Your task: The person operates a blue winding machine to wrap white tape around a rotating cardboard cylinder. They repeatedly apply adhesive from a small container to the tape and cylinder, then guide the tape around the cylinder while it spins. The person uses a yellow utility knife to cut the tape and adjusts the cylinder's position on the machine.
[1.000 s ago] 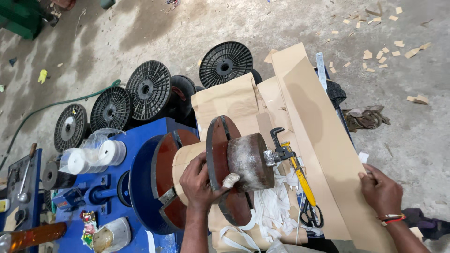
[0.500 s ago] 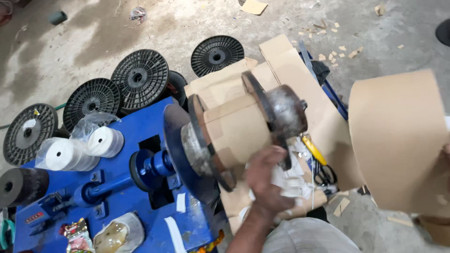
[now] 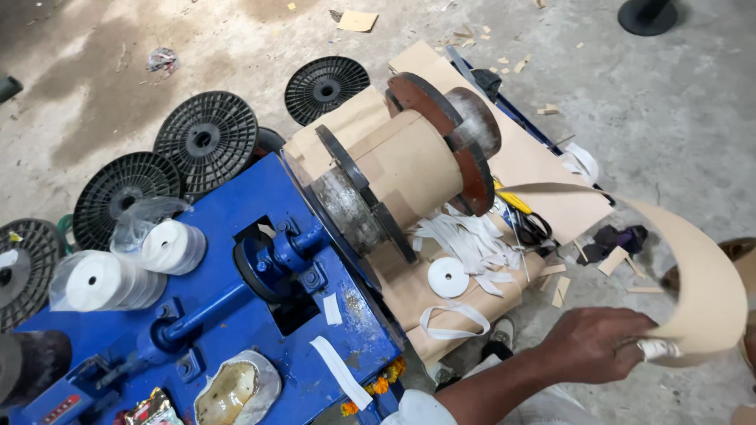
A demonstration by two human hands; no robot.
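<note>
My left hand reaches out to the right and grips the lower edge of a curled brown paper sheet, with a bit of white tape at the fingertips. The sheet arcs up from the hand and back toward the paper-wrapped winding former. That former sits between rusty round flanges on the shaft of a blue machine. My right hand is hidden behind the curled sheet at the frame's right edge.
Several black plastic spools stand on the concrete floor behind the machine. White tape rolls in plastic wrap rest on its top. Cardboard sheets beside it carry white tape strips, a small tape roll and scissors.
My left hand left the former and went right to the paper's edge. The paper sheet dropped lower and curled. The view shifted, and the former now faces sideways.
</note>
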